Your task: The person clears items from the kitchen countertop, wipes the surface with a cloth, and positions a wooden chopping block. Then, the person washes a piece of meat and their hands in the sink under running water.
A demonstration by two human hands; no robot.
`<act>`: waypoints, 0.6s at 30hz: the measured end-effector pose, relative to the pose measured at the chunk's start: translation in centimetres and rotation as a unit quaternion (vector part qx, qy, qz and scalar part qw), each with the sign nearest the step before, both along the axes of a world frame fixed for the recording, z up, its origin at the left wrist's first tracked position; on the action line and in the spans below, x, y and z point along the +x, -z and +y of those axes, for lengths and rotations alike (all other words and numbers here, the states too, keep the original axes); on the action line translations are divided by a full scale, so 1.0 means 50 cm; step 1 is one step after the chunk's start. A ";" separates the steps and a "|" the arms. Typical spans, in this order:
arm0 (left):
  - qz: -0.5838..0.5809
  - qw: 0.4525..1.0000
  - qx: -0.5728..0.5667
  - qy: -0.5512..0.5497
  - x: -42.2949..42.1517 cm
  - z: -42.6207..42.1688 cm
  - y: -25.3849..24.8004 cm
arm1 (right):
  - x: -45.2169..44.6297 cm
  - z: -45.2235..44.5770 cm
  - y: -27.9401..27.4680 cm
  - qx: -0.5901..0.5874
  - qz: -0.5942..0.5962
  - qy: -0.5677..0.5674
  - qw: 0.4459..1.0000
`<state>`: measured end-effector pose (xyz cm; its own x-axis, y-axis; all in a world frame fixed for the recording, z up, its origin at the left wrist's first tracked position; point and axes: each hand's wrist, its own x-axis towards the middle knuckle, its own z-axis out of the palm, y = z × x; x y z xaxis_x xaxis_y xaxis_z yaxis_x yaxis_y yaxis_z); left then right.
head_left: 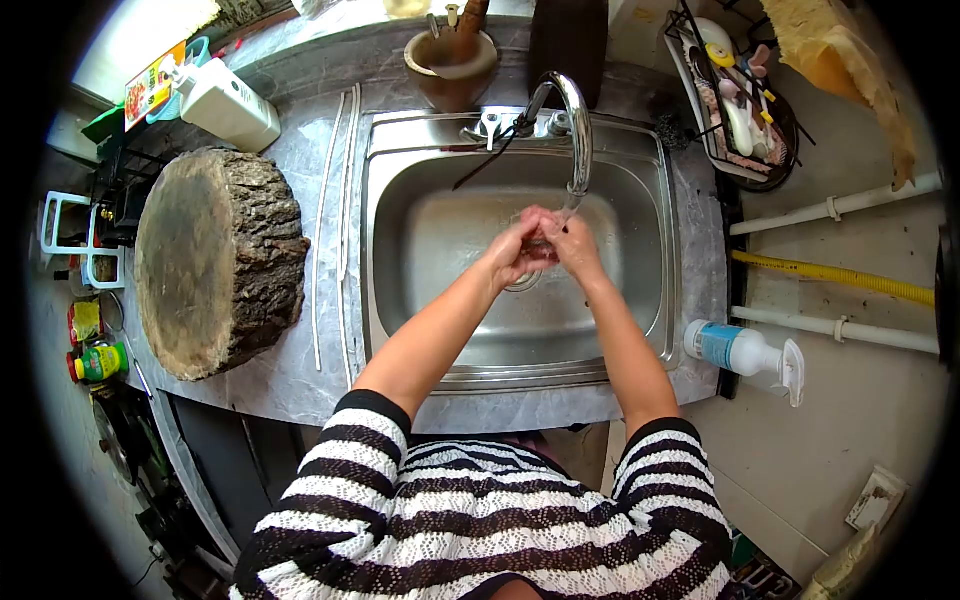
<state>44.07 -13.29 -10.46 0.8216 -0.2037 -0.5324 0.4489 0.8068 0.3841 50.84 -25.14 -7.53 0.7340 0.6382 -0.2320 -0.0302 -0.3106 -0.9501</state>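
Both hands are together over the steel sink (420,215), right under the spout of the curved chrome faucet (582,130). My left hand (515,250) has its fingers curled and touches my right hand (570,243). Water seems to run from the spout onto my right hand. Between the palms something reddish shows, too small and blurred to tell whether it is an object or skin. The drain lies just below the hands, partly hidden by them.
Left of the sink are a thick wood round (185,265), thin white strips (328,230) and a white jug (230,105). Behind stands a mortar (450,75). To the right are a spray bottle (745,350) and a utensil rack (735,110).
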 end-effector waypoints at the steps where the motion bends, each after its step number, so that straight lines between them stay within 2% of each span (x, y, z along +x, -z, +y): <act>1: -0.003 1.000 0.001 0.000 0.018 0.001 -0.013 | 0.016 0.001 -0.016 0.001 -0.003 0.000 1.000; 2: -0.005 0.999 0.025 -0.029 0.037 0.001 -0.028 | 0.033 0.003 -0.037 -0.062 -0.218 0.056 0.972; 3: -0.005 0.997 0.050 -0.058 0.046 -0.003 -0.049 | 0.048 0.005 -0.054 -0.122 -0.418 0.110 0.894; 5: 0.017 0.994 0.087 -0.068 0.051 -0.005 -0.086 | 0.100 0.023 -0.071 -0.110 -0.396 0.170 0.896; 7: 0.002 0.990 0.142 -0.003 0.051 -0.001 -0.092 | 0.159 0.049 -0.044 -0.087 -0.403 0.169 0.895; 9: 0.005 0.991 0.131 -0.006 0.041 0.006 -0.085 | 0.181 0.061 -0.037 -0.066 -0.408 0.170 0.894; 11: 0.010 0.993 0.115 -0.012 0.031 0.016 -0.081 | 0.177 0.077 -0.072 -0.153 -0.238 0.147 0.948; 12: 0.021 0.990 0.141 -0.015 0.030 0.026 -0.082 | 0.153 0.093 -0.073 -0.133 -0.202 0.199 0.950; 13: 0.032 0.985 0.166 -0.017 0.025 0.033 -0.090 | 0.110 0.103 -0.129 -0.196 -0.234 0.146 0.941; 15: 0.008 0.983 0.185 -0.003 0.019 0.051 -0.100 | 0.087 0.116 -0.073 -0.108 -0.292 0.163 0.936; 17: -0.006 0.972 0.232 -0.022 0.022 0.064 -0.098 | 0.089 0.097 -0.068 -0.137 -0.251 0.139 0.948; 18: -0.009 0.970 0.243 -0.022 0.019 0.068 -0.119 | 0.089 0.085 -0.076 -0.102 -0.246 0.109 0.958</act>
